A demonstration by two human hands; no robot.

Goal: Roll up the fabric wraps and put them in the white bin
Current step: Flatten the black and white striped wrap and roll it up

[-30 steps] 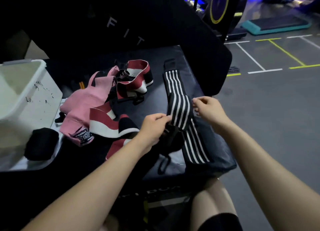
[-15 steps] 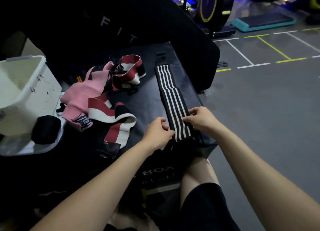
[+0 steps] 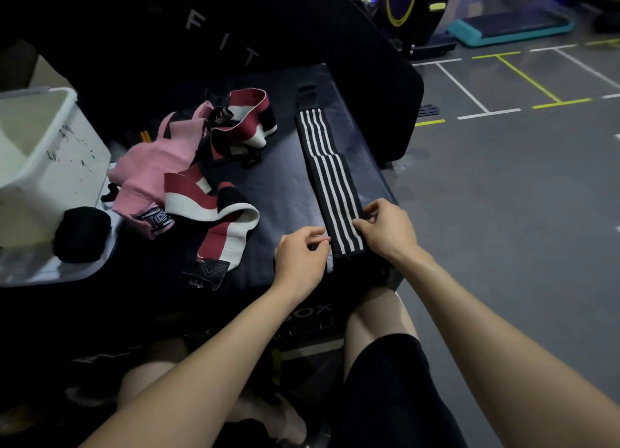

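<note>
A: What is the biggest thing here?

B: The black worktop [image 3: 288, 186], in the middle of the frame. The white bin [image 3: 50, 166] sits at the left edge.

A: Where is the wrap?

B: The striped wrap [image 3: 330, 176] lies flat and straight, running from the top middle down to the hands. More wraps, a pink wrap [image 3: 147, 172] and a red and white wrap [image 3: 214, 209], sit in a pile by the bin.

A: What are the hands doing?

B: The right hand [image 3: 385, 229] has its grip pinching the near end of the wrap. The left hand [image 3: 302, 259] is curled just beside it; I cannot tell if it pinches.

A: What could go wrong?

B: I think the roll could go crooked if one side pulls harder. The wrap lies near the right edge of the worktop, so it might slip off. There is open room between wrap and pile.
</note>
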